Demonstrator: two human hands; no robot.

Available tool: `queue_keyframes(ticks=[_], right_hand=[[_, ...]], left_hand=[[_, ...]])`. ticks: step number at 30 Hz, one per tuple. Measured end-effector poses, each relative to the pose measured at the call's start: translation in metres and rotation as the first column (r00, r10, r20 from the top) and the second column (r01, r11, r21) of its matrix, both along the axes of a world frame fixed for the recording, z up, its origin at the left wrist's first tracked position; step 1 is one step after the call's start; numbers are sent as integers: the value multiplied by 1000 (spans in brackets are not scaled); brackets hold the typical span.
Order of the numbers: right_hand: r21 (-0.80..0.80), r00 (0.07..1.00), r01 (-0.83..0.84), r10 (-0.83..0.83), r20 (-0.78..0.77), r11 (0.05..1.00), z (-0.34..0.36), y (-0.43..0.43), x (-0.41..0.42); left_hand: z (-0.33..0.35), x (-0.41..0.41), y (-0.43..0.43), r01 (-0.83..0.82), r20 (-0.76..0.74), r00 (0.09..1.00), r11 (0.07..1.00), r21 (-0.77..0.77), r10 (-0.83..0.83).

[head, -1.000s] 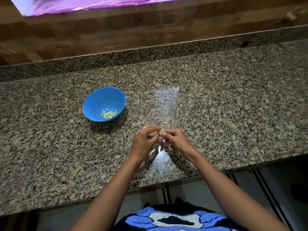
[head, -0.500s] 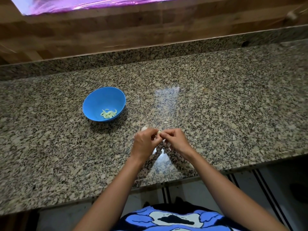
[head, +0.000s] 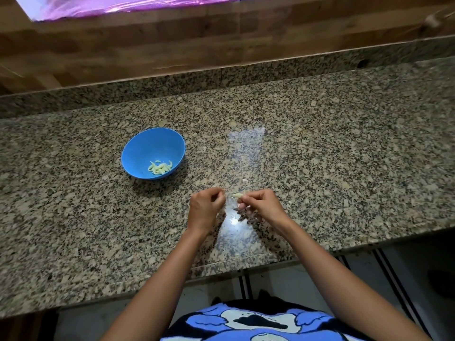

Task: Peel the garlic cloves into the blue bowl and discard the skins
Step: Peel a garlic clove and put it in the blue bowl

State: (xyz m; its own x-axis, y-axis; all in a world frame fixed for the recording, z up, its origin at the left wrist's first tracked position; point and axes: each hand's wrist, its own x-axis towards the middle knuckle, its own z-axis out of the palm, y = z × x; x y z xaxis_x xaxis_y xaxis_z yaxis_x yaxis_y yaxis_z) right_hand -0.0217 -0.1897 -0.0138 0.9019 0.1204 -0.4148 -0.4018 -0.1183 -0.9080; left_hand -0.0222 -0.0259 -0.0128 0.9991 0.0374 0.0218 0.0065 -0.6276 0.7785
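Right hand (head: 261,205) pinches garlic clove (head: 237,195) at fingertips, clove protruding toward left hand (head: 205,205), which is curled just beside it, contents indeterminable. Blue bowl (head: 147,146) well apart.

No legible text, label, brand, number or sign is present. The only printed surface is the garment (head: 258,323), nearer the person than the left hand (head: 205,207) and the right hand (head: 263,205). It carries a blue, white and black graphic on which no characters can be made out.
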Motion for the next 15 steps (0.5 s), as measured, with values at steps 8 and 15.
queue_keyframes(ticks=[8,15], right_hand=[[7,1000,7,-7,-11,1000,-2,-4,0],[-54,1000,14,-14,9,998,1,-2,-4]], left_hand=[[1,-4,-3,42,-102,993,993,-107,-53],[4,3,-10,-48,-249,966,898,-437,-69]])
